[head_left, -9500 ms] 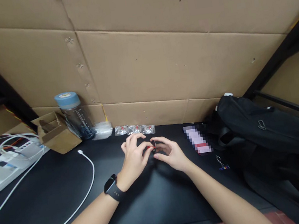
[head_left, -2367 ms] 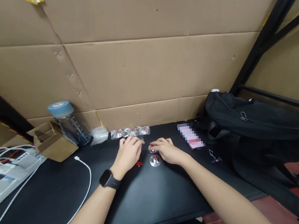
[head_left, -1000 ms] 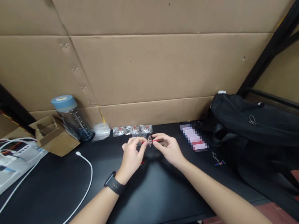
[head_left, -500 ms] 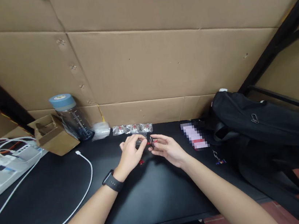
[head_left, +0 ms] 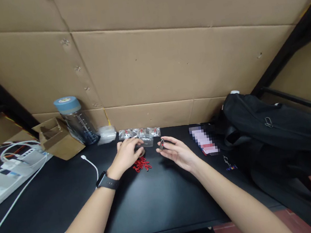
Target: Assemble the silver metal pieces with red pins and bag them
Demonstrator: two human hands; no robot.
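My right hand [head_left: 179,153] pinches a small round metallic disc [head_left: 162,144] with a red spot, held nearly edge-on between thumb and fingers above the black table. To its left, my left hand [head_left: 127,152] is palm-down with fingers apart and curved. Beneath its thumb shows part of a tan-grey round object [head_left: 142,152], too covered to identify. A tangle of red cords [head_left: 142,165] lies just in front of that hand. Beyond the fingers is a clear plastic packet [head_left: 148,142]. Several wrapped round silver pieces with red marks [head_left: 142,132] lie in a row behind.
At the back left are a blue-lidded bottle [head_left: 80,124], an open cardboard box [head_left: 64,143] and a power strip [head_left: 21,166] with white cables. A black backpack [head_left: 277,127] occupies the right side, beside a pixelated pink item [head_left: 204,140]. Cardboard [head_left: 143,68] walls the back.
My left hand has moved left and away from the disc, its fingers now apart. More red cord shows on the table. My right hand still holds the disc, now turned slightly.
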